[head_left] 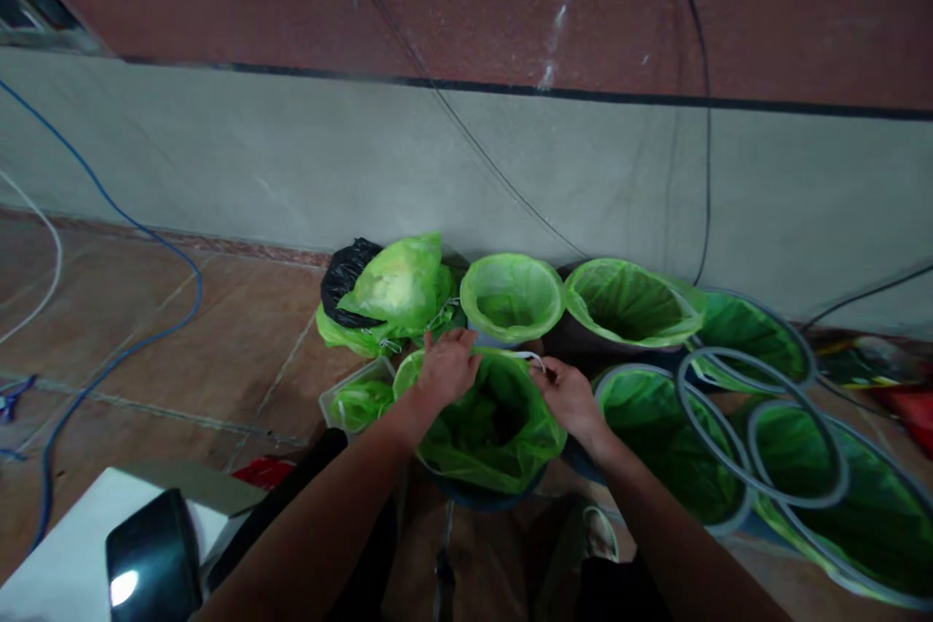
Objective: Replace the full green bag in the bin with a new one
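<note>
Left hand (448, 367), right hand (570, 398) apart on green liner (496, 432), seemingly tiled floor (182, 330), grey wall (437, 175)

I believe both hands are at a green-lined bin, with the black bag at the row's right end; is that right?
No: the head view shows the black bag at the row's left end. The left hand and right hand are at the green-lined bin, as you said.

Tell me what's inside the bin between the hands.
The bin is lined with a green plastic bag, the left hand and right hand at its rim. Its bottom is dark; any contents stay hidden.
</note>
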Action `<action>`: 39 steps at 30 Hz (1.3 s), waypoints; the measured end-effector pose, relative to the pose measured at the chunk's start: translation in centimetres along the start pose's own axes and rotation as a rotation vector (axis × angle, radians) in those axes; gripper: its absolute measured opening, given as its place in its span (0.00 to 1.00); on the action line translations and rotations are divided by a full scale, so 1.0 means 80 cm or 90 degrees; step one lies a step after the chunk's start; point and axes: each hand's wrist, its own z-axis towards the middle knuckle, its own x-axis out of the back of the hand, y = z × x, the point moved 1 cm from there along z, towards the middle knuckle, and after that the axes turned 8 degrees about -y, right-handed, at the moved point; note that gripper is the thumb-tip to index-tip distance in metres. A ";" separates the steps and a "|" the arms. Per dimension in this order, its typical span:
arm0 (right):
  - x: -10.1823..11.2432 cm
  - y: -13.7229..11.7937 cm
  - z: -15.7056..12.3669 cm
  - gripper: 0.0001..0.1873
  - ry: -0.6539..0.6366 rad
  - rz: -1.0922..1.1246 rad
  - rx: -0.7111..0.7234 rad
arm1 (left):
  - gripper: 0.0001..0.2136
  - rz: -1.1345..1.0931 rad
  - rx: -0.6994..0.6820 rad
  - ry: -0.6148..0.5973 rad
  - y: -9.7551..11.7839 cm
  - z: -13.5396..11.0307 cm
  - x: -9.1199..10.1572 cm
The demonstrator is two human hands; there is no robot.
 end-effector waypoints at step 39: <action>0.000 0.019 0.001 0.10 0.025 -0.016 -0.023 | 0.08 -0.088 -0.239 -0.398 -0.022 -0.066 -0.020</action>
